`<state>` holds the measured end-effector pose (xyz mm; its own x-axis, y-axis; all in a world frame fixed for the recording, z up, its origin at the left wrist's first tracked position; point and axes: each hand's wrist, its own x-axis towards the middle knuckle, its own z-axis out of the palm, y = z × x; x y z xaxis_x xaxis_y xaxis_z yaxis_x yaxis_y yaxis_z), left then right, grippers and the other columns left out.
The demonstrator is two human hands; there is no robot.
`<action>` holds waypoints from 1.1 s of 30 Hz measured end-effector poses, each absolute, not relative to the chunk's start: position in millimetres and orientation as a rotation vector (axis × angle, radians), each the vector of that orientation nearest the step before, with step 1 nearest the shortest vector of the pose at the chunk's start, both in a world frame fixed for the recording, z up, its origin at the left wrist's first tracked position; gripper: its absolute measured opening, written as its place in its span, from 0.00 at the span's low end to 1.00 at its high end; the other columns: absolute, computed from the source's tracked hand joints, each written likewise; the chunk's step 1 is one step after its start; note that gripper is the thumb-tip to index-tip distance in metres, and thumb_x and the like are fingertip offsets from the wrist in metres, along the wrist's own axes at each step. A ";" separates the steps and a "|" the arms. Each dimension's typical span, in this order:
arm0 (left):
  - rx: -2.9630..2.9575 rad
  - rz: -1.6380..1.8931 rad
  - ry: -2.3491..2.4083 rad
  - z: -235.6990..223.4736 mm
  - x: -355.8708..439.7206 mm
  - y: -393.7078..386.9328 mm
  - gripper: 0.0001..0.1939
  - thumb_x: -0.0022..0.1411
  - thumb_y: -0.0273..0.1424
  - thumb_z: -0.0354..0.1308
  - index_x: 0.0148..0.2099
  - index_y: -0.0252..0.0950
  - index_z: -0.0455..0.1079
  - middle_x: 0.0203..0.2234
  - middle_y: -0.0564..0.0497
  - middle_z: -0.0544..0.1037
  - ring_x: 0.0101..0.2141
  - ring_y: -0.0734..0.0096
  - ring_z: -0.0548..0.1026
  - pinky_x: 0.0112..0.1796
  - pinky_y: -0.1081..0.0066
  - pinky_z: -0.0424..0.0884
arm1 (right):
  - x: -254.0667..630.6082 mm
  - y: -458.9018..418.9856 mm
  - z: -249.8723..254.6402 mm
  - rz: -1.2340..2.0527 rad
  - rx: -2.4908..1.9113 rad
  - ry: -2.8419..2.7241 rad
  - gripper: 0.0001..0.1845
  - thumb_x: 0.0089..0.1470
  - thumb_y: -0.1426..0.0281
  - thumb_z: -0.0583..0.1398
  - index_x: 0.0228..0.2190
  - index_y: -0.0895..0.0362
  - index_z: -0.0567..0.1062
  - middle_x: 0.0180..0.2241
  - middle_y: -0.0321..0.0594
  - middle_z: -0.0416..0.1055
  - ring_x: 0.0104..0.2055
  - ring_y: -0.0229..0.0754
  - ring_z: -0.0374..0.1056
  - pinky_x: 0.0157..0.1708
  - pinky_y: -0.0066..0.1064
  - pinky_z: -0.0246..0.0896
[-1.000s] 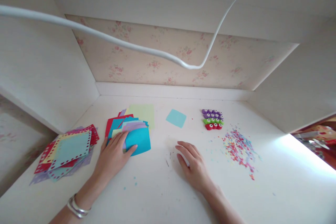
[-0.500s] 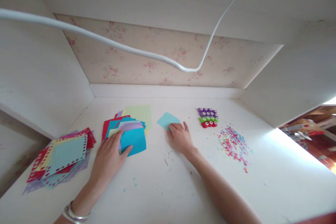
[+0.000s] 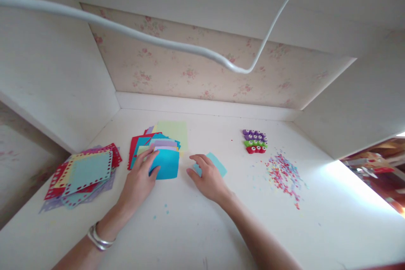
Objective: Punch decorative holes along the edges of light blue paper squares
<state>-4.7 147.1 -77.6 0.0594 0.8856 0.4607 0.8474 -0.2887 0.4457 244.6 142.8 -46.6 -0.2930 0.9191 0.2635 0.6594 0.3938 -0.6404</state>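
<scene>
My left hand (image 3: 139,179) grips a bright blue paper sheet (image 3: 166,163) by its left side, thumb in front and fingers behind the edge. That sheet leans over a pile of coloured papers (image 3: 135,145) in red, blue, lilac and pale green. A little to the right, my right hand (image 3: 209,177) is over a light blue paper sheet (image 3: 218,164), partly covering it. Its thumb and fingers are apart and point left, with nothing between them. Whether the palm touches the sheet, I cannot tell.
At the left lies a stack of papers with punched edges (image 3: 88,169). Rows of small purple, green and red pieces with eye-like dots (image 3: 255,141) stand right of centre, beside scattered paper confetti (image 3: 284,173). A white cable (image 3: 190,48) hangs across the front.
My right hand has come off the light blue sheet's near edge and turned left, its fingers now apart. The light blue sheet lies farther right. My left hand still holds the blue sheet.
</scene>
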 end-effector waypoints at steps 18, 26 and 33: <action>2.077 1.099 1.731 -74.6 -11.7 148.0 0.20 0.70 0.46 0.46 0.47 0.39 0.72 0.39 0.50 0.81 0.38 0.65 0.80 0.40 0.71 0.75 | 215.1 183.8 -57.8 0.811 -1.176 -2.048 0.09 0.57 0.69 0.62 0.41 0.55 0.78 0.39 0.38 0.78 0.40 0.42 0.74 0.43 0.33 0.69; 2.350 0.819 1.891 -81.0 -21.7 162.7 0.17 0.64 0.41 0.56 0.52 0.38 0.74 0.59 0.44 0.69 0.58 0.47 0.66 0.57 0.50 0.61 | 218.3 173.7 -55.9 0.627 -0.955 -2.268 0.08 0.56 0.75 0.61 0.35 0.54 0.80 0.47 0.44 0.75 0.52 0.45 0.69 0.54 0.39 0.66; 2.445 0.720 1.873 -83.1 -17.1 159.6 0.14 0.68 0.35 0.51 0.50 0.40 0.75 0.53 0.45 0.76 0.56 0.53 0.69 0.60 0.47 0.53 | 206.3 178.1 -55.5 0.580 -1.102 -2.321 0.08 0.53 0.75 0.63 0.36 0.56 0.79 0.60 0.49 0.64 0.63 0.51 0.59 0.61 0.47 0.57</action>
<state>-17.1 159.6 -83.1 0.1951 0.9105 0.3645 0.9203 -0.2985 0.2528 206.3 178.1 -55.5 -0.5460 0.7977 0.2559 0.5835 0.5813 -0.5671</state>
